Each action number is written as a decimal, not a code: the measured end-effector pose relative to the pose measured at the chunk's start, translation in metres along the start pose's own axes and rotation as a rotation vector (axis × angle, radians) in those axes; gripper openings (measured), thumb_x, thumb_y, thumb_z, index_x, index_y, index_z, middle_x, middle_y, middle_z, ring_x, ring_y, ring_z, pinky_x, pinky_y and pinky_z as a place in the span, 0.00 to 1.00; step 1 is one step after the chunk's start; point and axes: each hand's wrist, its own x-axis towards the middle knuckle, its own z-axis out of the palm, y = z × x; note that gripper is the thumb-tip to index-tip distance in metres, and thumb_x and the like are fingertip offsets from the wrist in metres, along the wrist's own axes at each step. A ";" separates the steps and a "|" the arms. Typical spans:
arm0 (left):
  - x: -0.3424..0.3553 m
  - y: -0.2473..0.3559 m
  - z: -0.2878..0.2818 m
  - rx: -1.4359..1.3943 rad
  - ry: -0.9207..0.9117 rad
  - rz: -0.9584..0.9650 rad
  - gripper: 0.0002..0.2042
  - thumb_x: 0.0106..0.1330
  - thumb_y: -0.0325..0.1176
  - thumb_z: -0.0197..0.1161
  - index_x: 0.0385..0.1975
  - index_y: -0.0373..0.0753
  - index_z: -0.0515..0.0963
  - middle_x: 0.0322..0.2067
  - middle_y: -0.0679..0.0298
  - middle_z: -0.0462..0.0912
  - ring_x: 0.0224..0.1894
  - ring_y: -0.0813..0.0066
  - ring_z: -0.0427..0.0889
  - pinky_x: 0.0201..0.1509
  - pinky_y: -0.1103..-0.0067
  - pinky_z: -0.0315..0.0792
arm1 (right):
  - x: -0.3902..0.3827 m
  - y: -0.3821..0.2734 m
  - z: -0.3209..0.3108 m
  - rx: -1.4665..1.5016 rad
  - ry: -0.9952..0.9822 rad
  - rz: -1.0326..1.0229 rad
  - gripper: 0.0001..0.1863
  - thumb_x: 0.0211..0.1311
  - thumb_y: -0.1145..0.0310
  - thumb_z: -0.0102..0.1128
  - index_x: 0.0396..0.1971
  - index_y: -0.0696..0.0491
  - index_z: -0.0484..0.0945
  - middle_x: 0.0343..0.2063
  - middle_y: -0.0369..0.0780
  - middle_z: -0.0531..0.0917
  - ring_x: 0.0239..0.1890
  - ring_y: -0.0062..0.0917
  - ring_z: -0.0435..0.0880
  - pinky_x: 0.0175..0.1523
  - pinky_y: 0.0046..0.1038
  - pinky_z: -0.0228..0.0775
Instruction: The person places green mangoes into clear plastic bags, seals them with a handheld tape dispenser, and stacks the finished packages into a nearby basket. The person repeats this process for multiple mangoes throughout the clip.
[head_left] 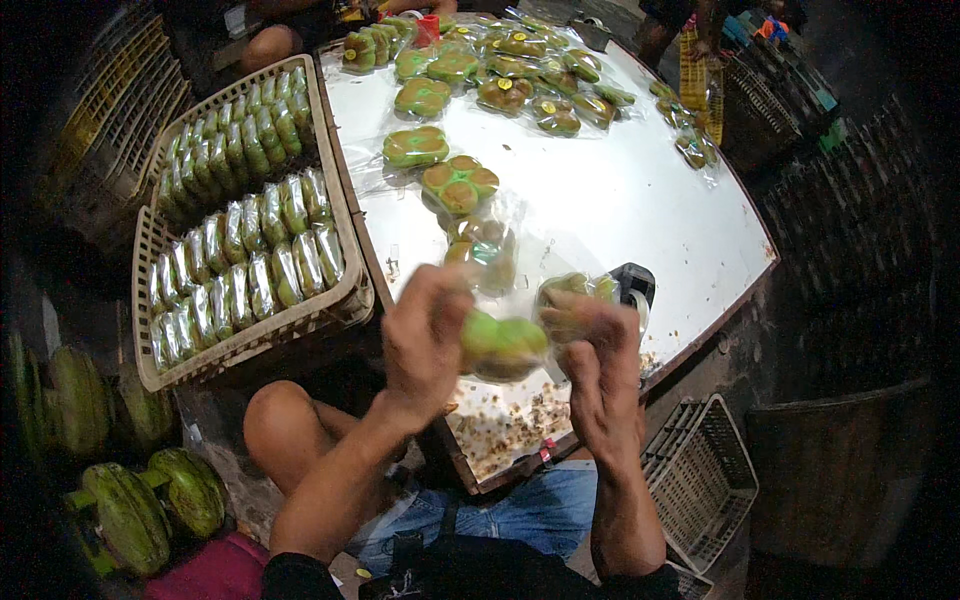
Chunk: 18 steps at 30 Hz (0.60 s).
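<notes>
Between my hands hangs a clear plastic bag of green-brown fruit [503,347], blurred by motion, over the near end of the white table. My left hand [425,335] is closed, its fingers curled at the bag's left side. On the other side my right hand [597,365] pinches toward the bag; its fingertips are smeared. Just beyond lies another fruit pack [575,287], beside a black tape dispenser [635,285]. Past the left hand, a row of bagged fruit packs [460,184] runs up the table's left side.
Left of the table [640,190], a large beige crate [245,345] holds rows of wrapped fruit. More packs [520,70] cover the far end. A basket [705,480] stands low at the right. Large green ridged fruits [125,515] lie lower left. Other people sit beyond the table.
</notes>
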 end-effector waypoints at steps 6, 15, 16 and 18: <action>-0.021 0.032 0.004 -0.174 0.033 -0.072 0.16 0.76 0.40 0.53 0.32 0.33 0.79 0.24 0.63 0.78 0.27 0.77 0.77 0.34 0.80 0.71 | -0.019 -0.022 -0.009 0.150 0.287 0.065 0.07 0.73 0.69 0.51 0.38 0.57 0.71 0.40 0.44 0.82 0.45 0.29 0.81 0.53 0.31 0.73; -0.023 0.041 0.011 -0.047 -0.154 -0.393 0.08 0.73 0.32 0.56 0.43 0.34 0.74 0.31 0.65 0.76 0.32 0.79 0.74 0.35 0.78 0.69 | -0.032 -0.042 0.006 0.527 0.250 0.076 0.08 0.76 0.66 0.45 0.45 0.55 0.63 0.36 0.47 0.83 0.37 0.32 0.85 0.47 0.34 0.80; -0.023 0.043 0.015 0.002 0.054 -0.016 0.19 0.71 0.34 0.58 0.56 0.35 0.65 0.43 0.59 0.75 0.44 0.72 0.74 0.49 0.72 0.71 | -0.030 -0.043 0.007 0.588 0.245 0.119 0.09 0.76 0.66 0.45 0.46 0.55 0.62 0.35 0.47 0.83 0.36 0.32 0.86 0.46 0.34 0.81; -0.024 0.048 0.018 -0.049 0.082 0.377 0.28 0.67 0.38 0.64 0.61 0.33 0.60 0.52 0.52 0.73 0.54 0.64 0.73 0.59 0.70 0.68 | -0.026 -0.043 0.006 0.631 0.244 0.122 0.09 0.76 0.66 0.46 0.47 0.55 0.62 0.35 0.46 0.83 0.37 0.31 0.85 0.46 0.33 0.81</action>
